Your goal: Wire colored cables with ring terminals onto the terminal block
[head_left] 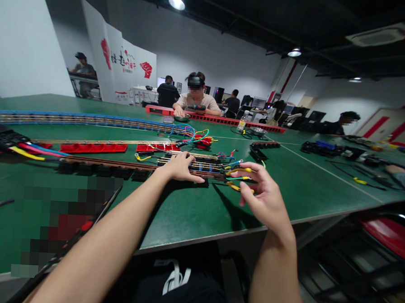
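Yellow-handled pliers [238, 171] are in my right hand [261, 195], their handles spread apart between fingers and thumb. Their dark head is at the right end of a long conductor-rail strip [134, 164] with brown bars and black supports. A green-and-yellow wire [237, 178] runs between the handles; whether the jaws touch it I cannot tell. My left hand [179, 168] lies across the strip just left of the pliers, thumb stretched out and fingers spread on top. Short wires with ring terminals [237, 162] stick out behind the pliers.
Behind lie red rail holders [94, 147], a blue rail strip [71, 120] and looped coloured wires [193, 133]. A black connector block [4, 139] is at left. Across the green table [185, 223] sits a person [200, 99] beside a long red rail [231, 120]. A bottle [242, 123] stands nearby.
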Demonstrator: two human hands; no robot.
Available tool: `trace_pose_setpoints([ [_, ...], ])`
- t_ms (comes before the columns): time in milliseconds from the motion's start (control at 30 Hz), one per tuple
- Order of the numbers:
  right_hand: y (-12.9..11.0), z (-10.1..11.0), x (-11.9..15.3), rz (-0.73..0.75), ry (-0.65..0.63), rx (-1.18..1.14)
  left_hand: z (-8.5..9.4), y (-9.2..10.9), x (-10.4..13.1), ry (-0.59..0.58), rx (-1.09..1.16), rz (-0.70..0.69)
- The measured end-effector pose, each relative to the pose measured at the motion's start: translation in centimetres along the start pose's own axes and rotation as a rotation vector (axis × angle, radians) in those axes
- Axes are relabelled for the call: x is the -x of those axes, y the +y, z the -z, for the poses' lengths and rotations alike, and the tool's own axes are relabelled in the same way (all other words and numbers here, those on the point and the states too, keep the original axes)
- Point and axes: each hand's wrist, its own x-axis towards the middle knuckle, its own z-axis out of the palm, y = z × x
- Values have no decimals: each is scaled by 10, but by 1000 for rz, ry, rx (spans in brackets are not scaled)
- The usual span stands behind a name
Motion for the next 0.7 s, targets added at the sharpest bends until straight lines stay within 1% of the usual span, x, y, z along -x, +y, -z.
trace_pose_setpoints([
  [200, 2, 4, 0, -2, 2, 65, 0, 0, 1, 9, -1, -14],
  [467, -5, 5, 3, 90, -57, 334, 0, 0, 0, -1, 6, -1],
  [600, -5, 6, 3, 96, -35, 366, -1, -1, -1, 1, 0, -11],
  [700, -5, 8, 4, 82, -24, 336, -1, -1, -1, -2, -2, -8],
])
